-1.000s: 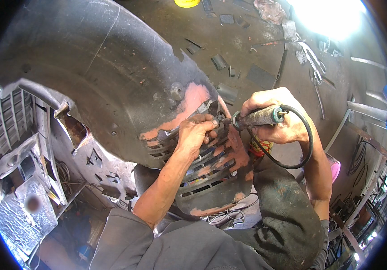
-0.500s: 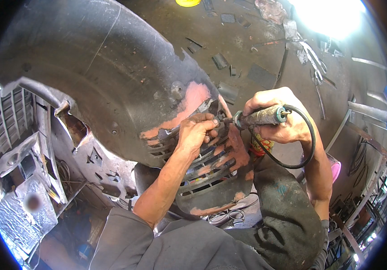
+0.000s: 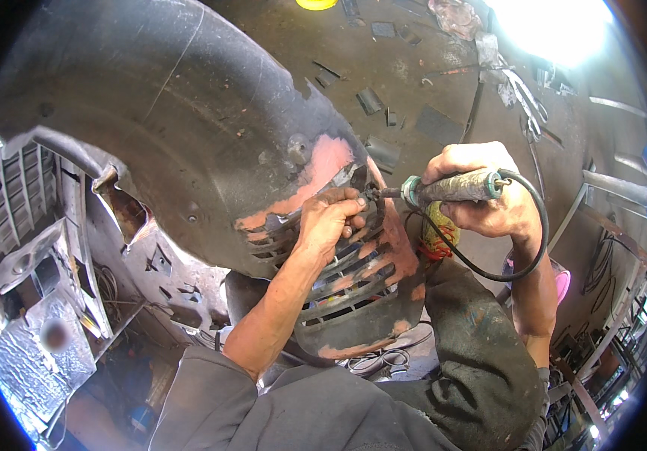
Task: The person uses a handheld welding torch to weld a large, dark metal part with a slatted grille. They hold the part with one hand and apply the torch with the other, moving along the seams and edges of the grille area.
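Right hand [image 3: 492, 219] wraps tight round the corded tool [image 3: 451, 189], tip at the slotted black panel [image 3: 244, 177]; left hand [image 3: 327, 222] curls against it, whether pinching something, hard to tell—one tool slip could jab those fingers!

I look down on a grey-brown workshop floor [image 3: 383, 71], its middle strewn with dark scraps [image 3: 369, 101] and a flat dark sheet [image 3: 437, 125]. At the floor's far edge I see part of a round yellow object [image 3: 316, 4] and, to its right, a crumpled brownish bag [image 3: 456, 16]. White glare [image 3: 553, 30] floods the far right corner; lamp or opening, I cannot tell. Along the right edge stand pale metal bars [image 3: 618, 188], with dark looped cables [image 3: 603, 263] below. Toward the left edge I have a black slatted panel [image 3: 19, 192] and, nearer me, a silvery foil-like sheet [image 3: 22, 376].
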Tool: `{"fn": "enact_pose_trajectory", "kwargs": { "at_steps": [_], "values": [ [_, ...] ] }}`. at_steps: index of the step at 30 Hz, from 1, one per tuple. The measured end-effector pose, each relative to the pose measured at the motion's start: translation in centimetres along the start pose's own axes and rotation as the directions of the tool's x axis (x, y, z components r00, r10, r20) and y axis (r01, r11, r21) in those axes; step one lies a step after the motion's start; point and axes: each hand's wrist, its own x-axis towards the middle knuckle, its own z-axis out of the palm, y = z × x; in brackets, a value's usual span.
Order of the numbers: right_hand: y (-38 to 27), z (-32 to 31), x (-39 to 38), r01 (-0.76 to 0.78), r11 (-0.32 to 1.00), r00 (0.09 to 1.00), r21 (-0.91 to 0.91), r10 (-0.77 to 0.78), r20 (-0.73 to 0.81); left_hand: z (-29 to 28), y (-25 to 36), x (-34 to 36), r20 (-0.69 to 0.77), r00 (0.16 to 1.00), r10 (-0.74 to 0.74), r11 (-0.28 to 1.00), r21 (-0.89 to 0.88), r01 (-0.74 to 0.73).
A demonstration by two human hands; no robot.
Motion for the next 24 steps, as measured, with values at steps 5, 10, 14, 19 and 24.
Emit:
{"fn": "enact_pose_trajectory", "kwargs": {
  "at_steps": [5,10,14,19,24],
  "values": [
    [0.48,0.81,-0.01,0.015,1.000,1.000,0.001,-0.015,0.001,-0.08,-0.14,0.14,0.002,1.000,0.003,1.000,-0.017,-0.003],
    [0.41,0.95,0.07,0.007,1.000,1.000,-0.019,-0.007,0.017,-0.19,-0.11,0.03,-0.004,1.000,0.005,1.000,-0.016,-0.005],
    [0.41,0.89,0.10,0.005,0.999,1.000,-0.032,-0.004,0.030,-0.23,-0.18,0.14,-0.003,1.000,0.002,1.000,-0.006,-0.002],
    [0.45,0.91,0.04,-0.014,0.999,0.999,-0.045,0.016,0.045,-0.17,-0.26,0.16,0.003,1.000,0.009,1.000,-0.005,-0.009],
    [0.37,0.82,0.08,-0.079,0.997,0.993,0.002,0.078,0.086,-0.20,-0.24,0.23,-0.001,1.000,0.008,1.000,0.007,-0.008]
  ]
}}
